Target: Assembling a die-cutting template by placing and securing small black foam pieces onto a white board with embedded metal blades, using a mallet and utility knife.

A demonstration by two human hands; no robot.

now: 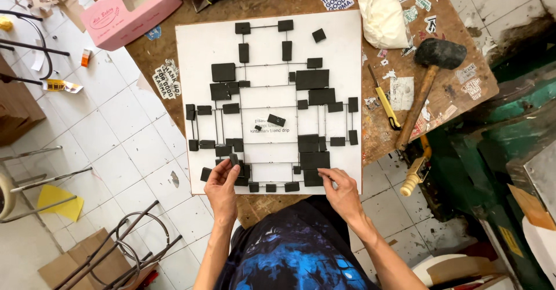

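Note:
A white square board [341, 35] lies on a brown round table, covered with several black rectangular pieces joined by thin dark lines. My left hand [222, 187] is at the board's near left edge, pinching a small black piece [234, 159] between thumb and fingers. My right hand [341, 192] rests at the near right edge, fingertips touching the board just below a larger black block [314, 161]. A loose small black piece [276, 120] lies tilted at the board's middle.
A rubber mallet [431, 73] and a yellow utility knife [385, 100] lie right of the board. A white bag [383, 17] sits at the back right, a pink box [130, 11] at the back left. Metal stool frames stand on the tiled floor at left.

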